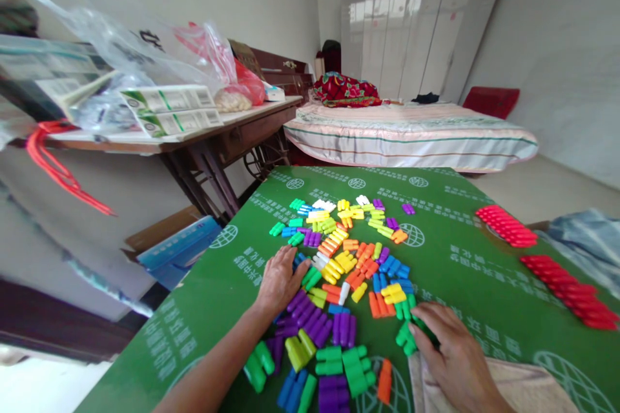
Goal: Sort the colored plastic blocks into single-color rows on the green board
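Observation:
Many bullet-shaped plastic pieces, joined side by side in small groups, lie on a green tabletop [203, 310]. My left hand [281, 279] rests at the left edge of the pile, fingers stretched and thumb apart. Its fingertips are beside blue pieces [300, 259], and the thumb is near green pieces [311, 279]. My right hand [453, 352] is at the lower right of the pile, with thumb and index finger closed about green pieces [405, 337]. Its other fingers are partly hidden. Purple pieces [310, 316] lie between my hands, and yellow pieces [394, 293] lie just beyond my right hand.
Two blocks of red pieces [506, 226] [569, 290] lie along the table's right side. Beige cloth [523, 384] is under my right wrist. At left stands a sewing-machine table [252, 121] with bags and boxes. Behind is a bed [407, 135].

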`<state>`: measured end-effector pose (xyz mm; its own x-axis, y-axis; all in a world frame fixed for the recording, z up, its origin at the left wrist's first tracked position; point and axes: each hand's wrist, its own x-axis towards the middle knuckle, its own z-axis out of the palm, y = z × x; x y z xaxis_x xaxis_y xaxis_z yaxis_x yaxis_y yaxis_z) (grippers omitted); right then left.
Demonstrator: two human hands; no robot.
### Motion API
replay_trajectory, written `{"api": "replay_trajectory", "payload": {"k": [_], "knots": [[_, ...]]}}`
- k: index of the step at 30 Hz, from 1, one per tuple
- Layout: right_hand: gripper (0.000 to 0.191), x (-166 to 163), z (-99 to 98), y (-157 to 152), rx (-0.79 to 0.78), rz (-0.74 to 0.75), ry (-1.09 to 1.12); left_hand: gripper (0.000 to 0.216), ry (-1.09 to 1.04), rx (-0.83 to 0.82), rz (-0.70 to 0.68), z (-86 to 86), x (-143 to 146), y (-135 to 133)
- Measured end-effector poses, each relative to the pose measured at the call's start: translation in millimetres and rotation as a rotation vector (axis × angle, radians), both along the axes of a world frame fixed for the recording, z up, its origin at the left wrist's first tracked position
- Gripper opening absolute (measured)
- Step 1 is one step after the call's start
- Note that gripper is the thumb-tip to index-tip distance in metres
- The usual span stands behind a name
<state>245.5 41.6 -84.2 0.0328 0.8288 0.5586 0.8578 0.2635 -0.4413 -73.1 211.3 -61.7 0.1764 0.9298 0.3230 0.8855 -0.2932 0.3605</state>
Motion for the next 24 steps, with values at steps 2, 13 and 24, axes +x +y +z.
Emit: {"api": "replay_trajectory", "payload": {"k": [2, 13, 24], "knots": [[0.019, 0, 0.3, 0, 0.005, 0.0, 0.005, 0.05, -0.021, 0.004, 0.016, -0.4, 3, 1], [0.021, 2, 0.8, -2, 0.017, 0.011, -0.018, 0.037, -0.195, -0.032, 0.061, 16.4, 9, -4], [0.021, 4, -1.3, -3, -0.022, 0.013, 0.005, 0.055, -0.24, -0.131, 0.017, 46.2, -10, -39]]}}
